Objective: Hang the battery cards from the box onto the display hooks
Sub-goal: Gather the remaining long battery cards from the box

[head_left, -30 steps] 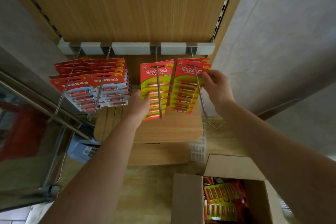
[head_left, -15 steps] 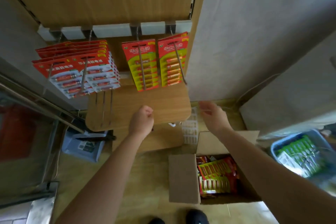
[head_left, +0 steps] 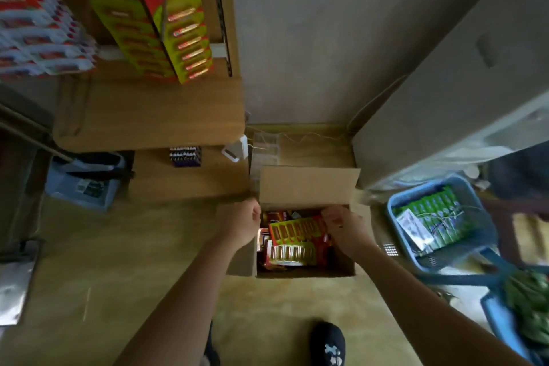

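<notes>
An open cardboard box (head_left: 309, 184) stands on the floor with several red-and-yellow battery cards (head_left: 292, 232) lying inside. My right hand (head_left: 346, 230) is over the box's right side, fingers pinched on the right end of the top card. At the box's left wall my left hand (head_left: 245, 223) is curled into a fist with nothing seen in it. At the upper left, red-and-yellow battery cards (head_left: 184, 30) hang on a wire hook (head_left: 164, 6), with another row (head_left: 124, 21) beside them.
Red-and-white battery cards (head_left: 38, 38) hang at the far left. A wooden shelf (head_left: 148, 116) juts out below the hooks, above a lower shelf (head_left: 190, 181). A blue basket (head_left: 484, 246) of green packs sits right of the box. My shoe (head_left: 328, 342) is near the bottom edge.
Both hands have dropped from the hanging cards down to the box. My view tilted down and right. My right hand now pinches the top card in the box.
</notes>
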A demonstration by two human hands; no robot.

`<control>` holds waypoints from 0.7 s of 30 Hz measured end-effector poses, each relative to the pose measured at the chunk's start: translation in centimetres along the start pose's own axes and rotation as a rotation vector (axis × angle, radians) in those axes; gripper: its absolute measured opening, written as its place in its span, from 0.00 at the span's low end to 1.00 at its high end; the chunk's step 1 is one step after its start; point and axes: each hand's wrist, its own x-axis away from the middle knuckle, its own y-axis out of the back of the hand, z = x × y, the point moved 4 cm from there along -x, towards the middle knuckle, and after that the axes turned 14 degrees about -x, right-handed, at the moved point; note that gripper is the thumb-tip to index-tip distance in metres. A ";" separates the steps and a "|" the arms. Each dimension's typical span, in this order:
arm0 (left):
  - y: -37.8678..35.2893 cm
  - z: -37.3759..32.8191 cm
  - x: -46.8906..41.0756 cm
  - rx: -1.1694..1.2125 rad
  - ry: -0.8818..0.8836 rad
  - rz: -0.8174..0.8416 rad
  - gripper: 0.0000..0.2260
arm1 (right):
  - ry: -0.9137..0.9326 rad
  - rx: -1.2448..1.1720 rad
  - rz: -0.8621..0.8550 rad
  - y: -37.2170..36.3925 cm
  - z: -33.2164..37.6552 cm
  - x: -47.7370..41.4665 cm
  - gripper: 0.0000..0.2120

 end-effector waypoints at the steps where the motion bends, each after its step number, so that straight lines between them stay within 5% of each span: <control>1: -1.5 -0.7 0.3 0.016 0.017 0.022 0.05 | -0.010 -0.001 0.013 0.7 -1.6 0.1 0.13; 10: -10.9 -2.6 0.7 -0.084 0.099 0.122 0.06 | -0.067 0.012 0.058 2.9 -11.6 -1.2 0.13; 21: -23.5 0.1 -10.4 -0.115 0.015 0.029 0.06 | -0.012 0.095 0.186 -8.6 -22.2 -12.7 0.17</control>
